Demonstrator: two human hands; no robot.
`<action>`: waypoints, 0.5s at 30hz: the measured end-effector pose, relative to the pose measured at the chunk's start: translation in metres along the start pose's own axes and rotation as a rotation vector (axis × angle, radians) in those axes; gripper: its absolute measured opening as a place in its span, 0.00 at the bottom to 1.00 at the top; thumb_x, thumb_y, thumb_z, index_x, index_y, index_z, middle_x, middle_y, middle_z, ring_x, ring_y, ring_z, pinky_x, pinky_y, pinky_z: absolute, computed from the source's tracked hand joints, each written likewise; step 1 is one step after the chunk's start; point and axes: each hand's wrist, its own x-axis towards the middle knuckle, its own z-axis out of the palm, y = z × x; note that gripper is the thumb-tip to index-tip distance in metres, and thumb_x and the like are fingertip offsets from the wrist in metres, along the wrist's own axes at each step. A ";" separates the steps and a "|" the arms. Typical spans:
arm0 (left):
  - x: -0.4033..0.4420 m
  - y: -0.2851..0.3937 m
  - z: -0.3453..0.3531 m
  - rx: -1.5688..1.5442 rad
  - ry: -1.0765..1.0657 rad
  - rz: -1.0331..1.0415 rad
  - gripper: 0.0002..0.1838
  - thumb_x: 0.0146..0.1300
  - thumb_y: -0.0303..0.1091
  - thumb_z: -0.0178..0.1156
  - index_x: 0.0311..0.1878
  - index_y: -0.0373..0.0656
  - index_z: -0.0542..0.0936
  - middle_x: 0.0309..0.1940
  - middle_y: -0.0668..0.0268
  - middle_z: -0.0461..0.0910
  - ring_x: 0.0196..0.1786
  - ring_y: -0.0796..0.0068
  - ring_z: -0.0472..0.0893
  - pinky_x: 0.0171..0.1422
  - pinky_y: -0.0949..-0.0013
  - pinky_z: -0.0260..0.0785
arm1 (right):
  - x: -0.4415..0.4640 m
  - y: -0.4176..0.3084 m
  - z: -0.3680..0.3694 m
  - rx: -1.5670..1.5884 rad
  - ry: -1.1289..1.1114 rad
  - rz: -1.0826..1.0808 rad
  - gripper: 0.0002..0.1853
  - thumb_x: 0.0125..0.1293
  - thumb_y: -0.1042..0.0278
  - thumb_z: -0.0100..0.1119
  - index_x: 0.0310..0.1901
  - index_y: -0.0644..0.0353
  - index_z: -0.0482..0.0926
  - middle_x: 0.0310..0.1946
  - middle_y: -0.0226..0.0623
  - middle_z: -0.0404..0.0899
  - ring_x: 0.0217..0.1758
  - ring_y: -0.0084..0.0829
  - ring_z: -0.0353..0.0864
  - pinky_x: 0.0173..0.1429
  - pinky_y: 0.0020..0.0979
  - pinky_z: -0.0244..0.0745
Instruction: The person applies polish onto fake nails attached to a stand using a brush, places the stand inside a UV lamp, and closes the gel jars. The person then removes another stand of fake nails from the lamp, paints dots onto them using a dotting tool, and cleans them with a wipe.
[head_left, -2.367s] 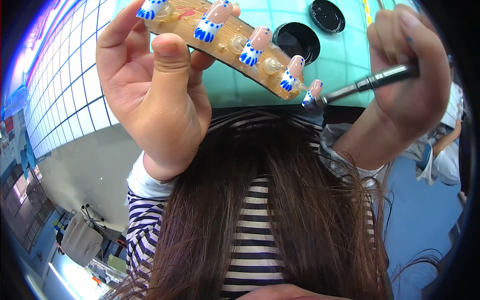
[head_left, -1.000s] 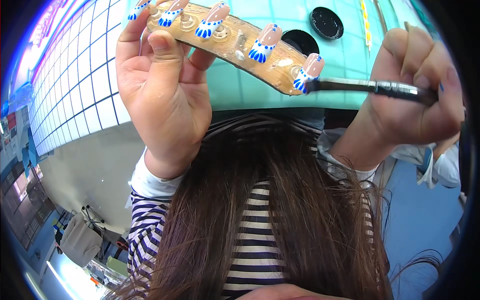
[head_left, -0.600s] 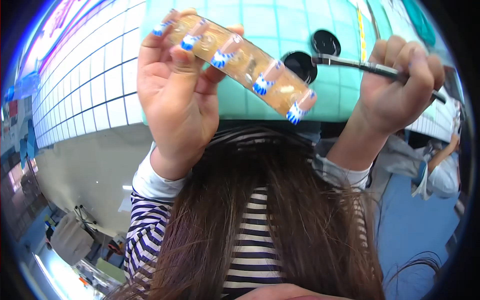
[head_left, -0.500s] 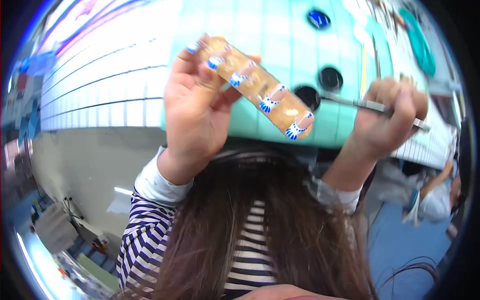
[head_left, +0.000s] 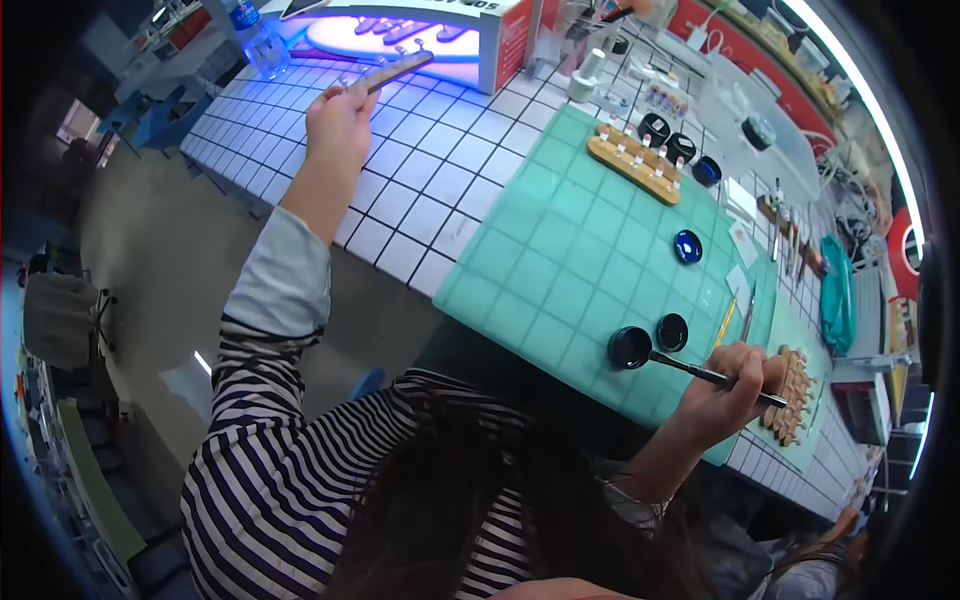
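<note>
Stretched out to the upper left, my left hand (head_left: 340, 120) holds one end of a wooden strip (head_left: 395, 72) with nail tips on it. The strip's far end is in front of a lit lamp box (head_left: 440, 42). At the lower right my right hand (head_left: 735, 392) grips a dark brush (head_left: 695, 370). The brush tip is at the rim of an open black jar (head_left: 629, 347). A black lid (head_left: 672, 332) lies beside that jar. Farther up the green mat (head_left: 560, 240) is a small dish of blue (head_left: 687, 247).
Another wooden strip with tips (head_left: 635, 165) lies near several dark jars (head_left: 680, 148). A water bottle (head_left: 260, 42) stands left of the lamp. Thin tools (head_left: 748, 315) and a wooden rack (head_left: 790, 395) are at the right. Part of another person (head_left: 815, 577) shows at the lower right.
My left hand has carried the strip away from my body to the lamp at the upper left. My right hand still holds the brush by the jar. The view has swung and now takes in more table.
</note>
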 end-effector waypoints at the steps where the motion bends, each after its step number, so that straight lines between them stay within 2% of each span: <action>1: 0.010 -0.003 0.005 0.026 0.027 -0.031 0.16 0.53 0.10 0.48 0.44 0.32 0.60 0.41 0.53 0.64 0.47 0.56 0.72 0.58 0.58 0.68 | -0.001 -0.001 0.001 0.007 -0.010 -0.001 0.15 0.54 0.80 0.44 0.20 0.54 0.50 0.12 0.25 0.51 0.14 0.15 0.47 0.19 0.21 0.44; 6: 0.034 -0.038 0.032 0.071 0.061 -0.048 0.19 0.50 0.11 0.51 0.46 0.34 0.60 0.40 0.53 0.65 0.44 0.59 0.73 0.53 0.59 0.70 | 0.000 -0.003 0.003 -0.041 0.001 0.004 0.15 0.54 0.79 0.44 0.20 0.54 0.50 0.11 0.25 0.51 0.14 0.15 0.47 0.19 0.21 0.44; 8: 0.039 -0.053 0.041 0.193 0.092 0.027 0.20 0.49 0.15 0.55 0.45 0.33 0.62 0.39 0.52 0.67 0.41 0.61 0.74 0.47 0.62 0.72 | 0.000 -0.002 0.001 -0.037 -0.010 -0.004 0.15 0.54 0.79 0.44 0.20 0.53 0.50 0.11 0.25 0.50 0.14 0.15 0.48 0.19 0.21 0.44; 9: 0.045 -0.063 0.043 0.189 0.095 0.027 0.20 0.49 0.15 0.55 0.45 0.33 0.62 0.39 0.52 0.67 0.41 0.61 0.74 0.47 0.62 0.72 | 0.000 -0.002 0.002 -0.031 -0.017 0.004 0.15 0.54 0.79 0.44 0.20 0.53 0.50 0.11 0.25 0.51 0.14 0.15 0.48 0.19 0.21 0.44; 11: 0.057 -0.080 0.047 0.820 0.134 0.212 0.20 0.48 0.23 0.62 0.44 0.34 0.65 0.36 0.55 0.72 0.37 0.62 0.77 0.42 0.66 0.72 | -0.001 -0.002 0.002 -0.027 -0.026 0.016 0.15 0.54 0.79 0.44 0.20 0.53 0.50 0.11 0.25 0.51 0.14 0.15 0.48 0.19 0.21 0.44; 12: 0.057 -0.083 0.052 0.818 0.138 0.209 0.20 0.48 0.23 0.62 0.44 0.34 0.65 0.36 0.55 0.72 0.37 0.62 0.77 0.42 0.66 0.72 | -0.001 -0.002 0.002 -0.016 -0.017 0.018 0.15 0.54 0.79 0.44 0.20 0.53 0.50 0.11 0.25 0.51 0.14 0.15 0.48 0.19 0.21 0.44; 14: 0.059 -0.086 0.063 1.230 0.061 0.581 0.21 0.45 0.28 0.62 0.43 0.32 0.68 0.37 0.48 0.74 0.39 0.53 0.76 0.41 0.60 0.70 | -0.001 -0.002 0.001 -0.002 -0.011 0.014 0.15 0.54 0.79 0.44 0.20 0.53 0.50 0.11 0.24 0.51 0.14 0.15 0.48 0.19 0.21 0.44; 15: 0.057 -0.080 0.069 1.226 0.062 0.584 0.21 0.45 0.28 0.62 0.43 0.32 0.68 0.37 0.48 0.74 0.39 0.53 0.76 0.41 0.60 0.70 | -0.001 -0.001 0.000 -0.002 -0.008 0.013 0.15 0.54 0.79 0.44 0.20 0.53 0.50 0.11 0.24 0.51 0.14 0.15 0.47 0.19 0.21 0.44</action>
